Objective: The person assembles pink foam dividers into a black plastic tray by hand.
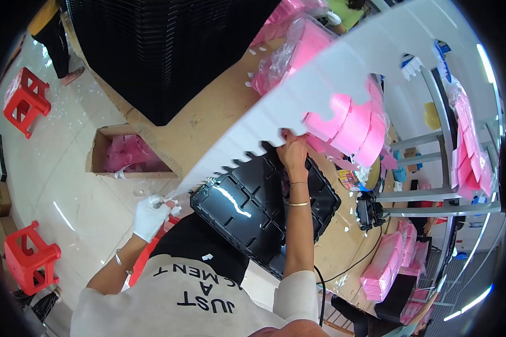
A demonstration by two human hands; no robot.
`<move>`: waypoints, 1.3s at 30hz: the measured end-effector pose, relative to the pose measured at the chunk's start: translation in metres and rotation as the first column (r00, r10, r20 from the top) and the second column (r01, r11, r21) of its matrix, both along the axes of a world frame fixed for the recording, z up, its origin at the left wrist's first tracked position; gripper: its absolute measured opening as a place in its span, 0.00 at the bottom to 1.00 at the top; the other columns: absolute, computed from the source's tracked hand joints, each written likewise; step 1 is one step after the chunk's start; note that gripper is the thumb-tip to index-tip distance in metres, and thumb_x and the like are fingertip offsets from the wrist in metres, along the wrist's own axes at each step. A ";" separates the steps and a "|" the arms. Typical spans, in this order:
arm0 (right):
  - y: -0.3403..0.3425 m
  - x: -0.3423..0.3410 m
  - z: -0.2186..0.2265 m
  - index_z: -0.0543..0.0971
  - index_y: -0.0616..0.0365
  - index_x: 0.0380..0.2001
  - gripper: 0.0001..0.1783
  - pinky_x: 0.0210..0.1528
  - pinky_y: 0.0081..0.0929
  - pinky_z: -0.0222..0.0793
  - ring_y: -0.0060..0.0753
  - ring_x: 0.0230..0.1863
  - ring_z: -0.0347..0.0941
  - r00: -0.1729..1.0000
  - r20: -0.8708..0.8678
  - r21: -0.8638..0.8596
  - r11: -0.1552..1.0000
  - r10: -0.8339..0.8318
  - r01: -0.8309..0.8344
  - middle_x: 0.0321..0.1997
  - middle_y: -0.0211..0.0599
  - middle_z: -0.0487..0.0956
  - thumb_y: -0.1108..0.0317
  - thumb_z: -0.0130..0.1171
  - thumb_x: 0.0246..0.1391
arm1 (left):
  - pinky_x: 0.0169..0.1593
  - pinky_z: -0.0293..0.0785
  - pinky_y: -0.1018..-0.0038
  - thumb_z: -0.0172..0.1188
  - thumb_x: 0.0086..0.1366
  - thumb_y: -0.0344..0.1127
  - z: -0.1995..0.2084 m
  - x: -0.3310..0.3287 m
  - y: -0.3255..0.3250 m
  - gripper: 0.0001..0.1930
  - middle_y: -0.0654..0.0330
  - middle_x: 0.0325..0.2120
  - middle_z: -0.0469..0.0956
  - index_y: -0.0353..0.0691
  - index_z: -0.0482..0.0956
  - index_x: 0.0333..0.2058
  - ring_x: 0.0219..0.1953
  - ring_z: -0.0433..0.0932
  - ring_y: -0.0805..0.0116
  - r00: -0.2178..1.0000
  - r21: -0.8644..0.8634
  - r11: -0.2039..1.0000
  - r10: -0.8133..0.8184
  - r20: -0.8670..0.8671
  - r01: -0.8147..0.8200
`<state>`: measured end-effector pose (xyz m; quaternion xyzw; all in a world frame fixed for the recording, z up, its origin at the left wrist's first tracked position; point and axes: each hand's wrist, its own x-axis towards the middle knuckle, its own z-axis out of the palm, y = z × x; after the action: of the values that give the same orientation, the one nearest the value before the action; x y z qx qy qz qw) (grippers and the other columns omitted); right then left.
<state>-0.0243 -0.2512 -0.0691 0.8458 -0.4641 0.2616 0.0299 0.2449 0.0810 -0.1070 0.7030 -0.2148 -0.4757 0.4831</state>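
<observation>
We hold a long white foam strip (320, 84) over the surface (208, 112).
Our gloved left hand (150, 216) grips its near end, right hand (294, 150) pinches its notched edge above the black tray (253, 208); we should keep it level.

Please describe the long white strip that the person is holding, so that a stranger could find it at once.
Start at the brown worktable and the black moulded tray at its near edge. Above the tray a long white foam strip runs slantwise, with the gloved left hand at its lower end and the bare right hand at its middle. Unlike the pink foam pieces, it is white, with a notched edge.
</observation>
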 end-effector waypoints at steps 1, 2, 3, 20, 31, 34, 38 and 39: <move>-0.001 -0.003 -0.001 0.78 0.62 0.33 0.06 0.47 0.55 0.72 0.63 0.40 0.76 1.000 -0.001 0.005 1.000 -0.001 0.001 0.34 0.53 0.81 0.74 0.62 0.50 | 0.24 0.67 0.76 0.68 0.65 0.30 0.006 -0.001 0.000 0.07 0.64 0.18 0.77 0.34 0.82 0.30 0.19 0.73 0.78 0.993 -0.041 0.999 -0.014 -0.115 0.009; -0.002 -0.007 0.000 0.78 0.62 0.33 0.06 0.47 0.55 0.72 0.63 0.39 0.77 0.999 -0.033 0.008 1.000 0.014 -0.014 0.34 0.53 0.81 0.74 0.62 0.50 | 0.23 0.67 0.77 0.67 0.65 0.30 0.013 -0.002 -0.001 0.06 0.63 0.19 0.78 0.34 0.82 0.30 0.19 0.73 0.78 0.973 -0.083 0.996 -0.033 -0.229 0.014; -0.001 -0.010 0.000 0.78 0.61 0.34 0.07 0.46 0.54 0.72 0.63 0.38 0.77 0.998 -0.064 0.013 1.000 0.029 -0.028 0.33 0.52 0.81 0.74 0.62 0.50 | 0.23 0.67 0.77 0.67 0.65 0.30 0.023 -0.006 -0.003 0.06 0.63 0.19 0.78 0.34 0.82 0.30 0.19 0.73 0.78 0.973 -0.078 0.997 -0.034 -0.230 0.016; 0.013 0.014 0.019 0.78 0.61 0.35 0.05 0.50 0.50 0.73 0.60 0.47 0.75 0.990 -0.105 0.113 0.990 0.094 -0.082 0.44 0.51 0.78 0.74 0.60 0.55 | 0.18 0.58 0.81 0.68 0.67 0.37 0.043 -0.032 -0.045 0.11 0.66 0.20 0.79 0.33 0.87 0.38 0.16 0.67 0.84 0.952 0.048 0.981 -0.168 -0.255 0.186; 0.189 0.038 0.059 0.77 0.64 0.38 0.03 0.35 0.19 0.71 0.18 0.31 0.75 0.858 0.513 0.622 0.686 0.008 -0.378 0.30 0.29 0.78 0.75 0.57 0.65 | 0.18 0.56 0.83 0.67 0.69 0.39 0.008 -0.037 -0.023 0.11 0.68 0.19 0.78 0.36 0.85 0.38 0.15 0.66 0.85 0.938 -0.119 0.992 -0.074 -0.340 0.035; 0.240 0.045 0.066 0.79 0.65 0.41 0.05 0.35 0.23 0.75 0.24 0.29 0.79 0.834 0.547 0.646 0.670 -0.071 -0.366 0.30 0.35 0.82 0.75 0.60 0.63 | 0.18 0.60 0.82 0.65 0.71 0.42 0.053 -0.036 -0.026 0.13 0.66 0.17 0.76 0.37 0.83 0.35 0.14 0.68 0.82 0.952 -0.111 0.983 -0.171 -0.254 0.147; 0.270 0.050 0.062 0.82 0.65 0.43 0.09 0.37 0.20 0.75 0.20 0.30 0.79 0.799 0.588 0.643 0.670 -0.123 -0.370 0.32 0.33 0.83 0.72 0.64 0.63 | 0.18 0.63 0.80 0.64 0.72 0.41 0.059 -0.036 -0.015 0.14 0.63 0.18 0.77 0.34 0.81 0.33 0.14 0.70 0.79 0.944 -0.183 0.968 -0.213 -0.250 0.170; 0.276 0.052 0.063 0.82 0.66 0.43 0.09 0.38 0.18 0.74 0.18 0.31 0.77 0.793 0.593 0.655 0.656 -0.139 -0.375 0.33 0.31 0.83 0.72 0.64 0.63 | 0.18 0.63 0.80 0.64 0.72 0.41 0.063 -0.037 -0.012 0.14 0.63 0.18 0.77 0.34 0.81 0.33 0.14 0.70 0.79 0.946 -0.188 0.967 -0.215 -0.243 0.172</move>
<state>0.0277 0.0249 -0.0065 0.6844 -0.4542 0.3011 -0.4844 0.2075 0.0694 -0.0444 0.5672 -0.2557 -0.5903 0.5143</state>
